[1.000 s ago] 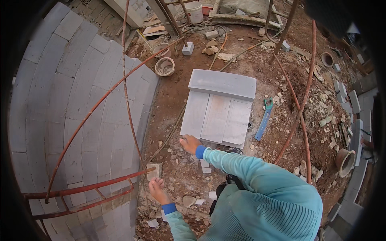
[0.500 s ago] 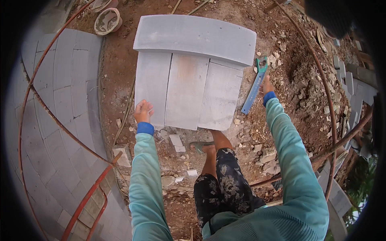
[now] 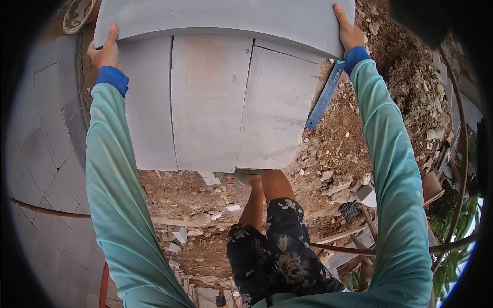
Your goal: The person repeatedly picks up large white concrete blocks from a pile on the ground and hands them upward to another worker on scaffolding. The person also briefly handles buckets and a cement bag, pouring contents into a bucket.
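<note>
A long grey lightweight concrete block (image 3: 226,18) lies crosswise on several similar blocks (image 3: 205,108) set side by side. At its left end my left hand (image 3: 107,51) is closed, thumb on the top face and fingers down over the end. My right hand (image 3: 349,33) grips the right end the same way, its fingers mostly hidden behind the block. Just below my right wrist lies a blue-bladed tool (image 3: 325,97), apparently a hand saw; my cuff and the block cover most of its teal handle.
A wall of grey blocks (image 3: 46,138) stands on the left. A dirty bucket (image 3: 77,14) sits at the upper left. Rubble and broken stones (image 3: 349,149) cover the dirt on the right. Bent rusty bars (image 3: 459,154) cross the right side.
Both hands have moved forward and apart and closed on the ends of the top block. My view has shifted closer, so the blocks look larger.
</note>
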Available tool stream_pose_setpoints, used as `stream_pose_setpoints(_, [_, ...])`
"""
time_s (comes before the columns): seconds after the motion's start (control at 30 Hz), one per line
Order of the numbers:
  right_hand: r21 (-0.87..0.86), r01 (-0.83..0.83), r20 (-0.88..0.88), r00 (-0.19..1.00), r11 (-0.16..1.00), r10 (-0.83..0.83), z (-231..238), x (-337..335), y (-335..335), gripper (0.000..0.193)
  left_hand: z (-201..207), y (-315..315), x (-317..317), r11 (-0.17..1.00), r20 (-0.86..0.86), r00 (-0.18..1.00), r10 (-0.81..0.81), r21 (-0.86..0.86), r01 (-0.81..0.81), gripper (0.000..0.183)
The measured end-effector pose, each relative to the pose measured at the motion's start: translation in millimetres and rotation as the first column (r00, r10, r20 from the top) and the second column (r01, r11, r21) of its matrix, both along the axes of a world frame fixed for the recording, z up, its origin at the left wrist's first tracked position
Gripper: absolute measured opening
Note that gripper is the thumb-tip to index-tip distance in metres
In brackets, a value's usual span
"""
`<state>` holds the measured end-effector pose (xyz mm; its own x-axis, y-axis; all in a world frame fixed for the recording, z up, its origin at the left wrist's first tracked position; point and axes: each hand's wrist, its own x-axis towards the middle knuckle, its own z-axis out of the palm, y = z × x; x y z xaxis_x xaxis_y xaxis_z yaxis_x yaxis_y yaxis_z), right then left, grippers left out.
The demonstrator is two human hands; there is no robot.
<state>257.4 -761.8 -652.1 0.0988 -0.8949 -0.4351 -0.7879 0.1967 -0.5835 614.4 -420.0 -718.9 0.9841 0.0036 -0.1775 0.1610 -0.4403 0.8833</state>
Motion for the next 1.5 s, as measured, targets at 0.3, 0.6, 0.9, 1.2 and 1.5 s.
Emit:
stream_pose_setpoints(0.3, [-0.166, -0.238, -0.01, 0.971, 0.957, 0.24, -84, -73, -77, 0.107, -8, 31, -14, 0.996, 0.028, 0.999, -0.015, -0.084, 0.018, 0.086])
stream_pose_setpoints(0.6, [0.055, -0.174, 0.104, 0.98, 0.983, 0.167, -15, -151, 109, 0.082, 24, 184, -192, 0.981, -0.046, 0.98, 0.194, -0.017, -0.195, 0.06])
stream_pose_setpoints(0.9, [0.727, 0.189, 0.261, 0.814, 0.66, -0.519, -16, -305, 209, 0.097, 23, 400, -376, 0.682, -0.542, 0.624, 0.562, -0.123, -0.721, 0.069])
stream_pose_setpoints(1.2, [0.789, 0.058, 0.292, 0.84, 0.611, -0.457, -52, -277, 192, 0.082, 48, 384, -378, 0.441, -0.773, 0.428, 0.468, -0.215, -0.871, 0.084])
stream_pose_setpoints(1.5, [0.811, 0.023, 0.14, 0.963, 0.584, -0.232, 33, -267, 192, 0.054, 179, 313, -285, 0.91, -0.68, 0.655, 0.33, 0.045, -0.411, 0.087])
